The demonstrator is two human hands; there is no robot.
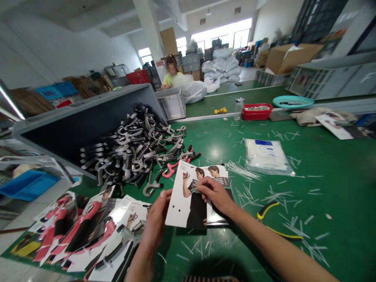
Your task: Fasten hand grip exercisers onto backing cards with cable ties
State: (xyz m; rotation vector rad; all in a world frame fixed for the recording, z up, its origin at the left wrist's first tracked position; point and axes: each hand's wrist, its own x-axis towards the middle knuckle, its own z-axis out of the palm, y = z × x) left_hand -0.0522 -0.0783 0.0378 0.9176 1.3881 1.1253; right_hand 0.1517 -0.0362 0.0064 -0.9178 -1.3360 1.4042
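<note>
My left hand [158, 213] grips the lower left edge of a printed backing card [179, 209], which is tilted up above the table. The card is white and black, with a picture of a person and small punched holes. Over the card's right part, my right hand [216, 196] is closed in a pinch; what its fingertips hold is too small to make out. Behind and under that hand lie more printed cards [219, 215]. Just beyond the held card rest a red-and-black hand grip [170, 170] and a grey hand grip [152, 185].
A tipped grey bin [88, 111] spills many grey-black hand grips [138, 156]. Carded grips [79, 231] lie at left. Rightward are loose white cable ties [242, 171], a bag of ties [266, 156], yellow-handled pliers [266, 211] and a red tray [257, 113]. A co-worker [170, 74] sits beyond.
</note>
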